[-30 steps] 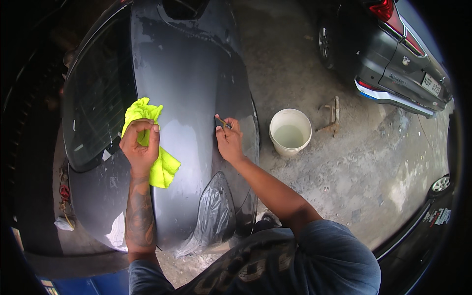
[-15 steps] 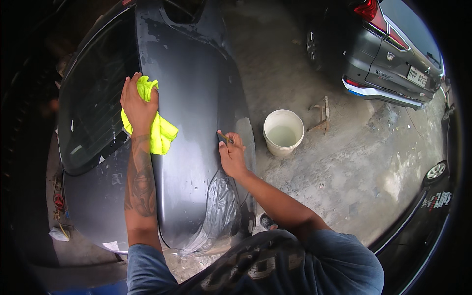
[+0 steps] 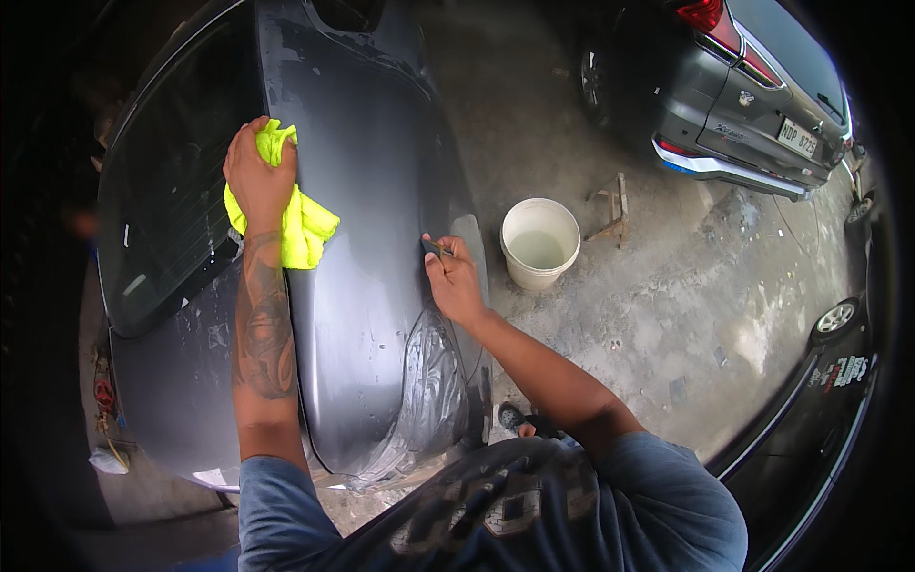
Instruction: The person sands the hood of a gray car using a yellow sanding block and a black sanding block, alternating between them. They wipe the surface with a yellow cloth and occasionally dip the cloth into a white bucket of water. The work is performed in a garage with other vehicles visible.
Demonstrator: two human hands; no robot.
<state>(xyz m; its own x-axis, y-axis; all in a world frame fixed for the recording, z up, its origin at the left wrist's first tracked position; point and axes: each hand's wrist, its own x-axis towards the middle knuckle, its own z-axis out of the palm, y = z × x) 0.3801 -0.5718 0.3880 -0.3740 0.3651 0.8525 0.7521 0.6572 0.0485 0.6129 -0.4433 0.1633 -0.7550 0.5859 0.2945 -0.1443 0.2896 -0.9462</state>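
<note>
My left hand [image 3: 257, 181] grips a bright yellow-green cloth [image 3: 305, 234] on the dark grey car's rear body [image 3: 348, 133], at the seam beside its dark rear window [image 3: 167, 172]. Part of the cloth hangs over the panel below my fingers. To the right, my right hand [image 3: 453, 286] pinches a small dark, flat pad [image 3: 432, 248] with a brownish edge against the side of the panel, which looks wet and has patchy dull areas. Below it, crumpled clear plastic film [image 3: 434, 391] covers the tail-light area.
A white bucket of liquid [image 3: 539, 267] stands on the concrete floor right of the car, beside a small rusty stand [image 3: 618, 205]. Another grey car [image 3: 715, 133] is parked at the upper right, a dark car [image 3: 791, 429] at the lower right. A red fitting [image 3: 105, 391] lies at left.
My left hand has moved forward along the panel with the cloth and now covers more of it. My right hand has shifted slightly back along the car's side. The view has shifted a little.
</note>
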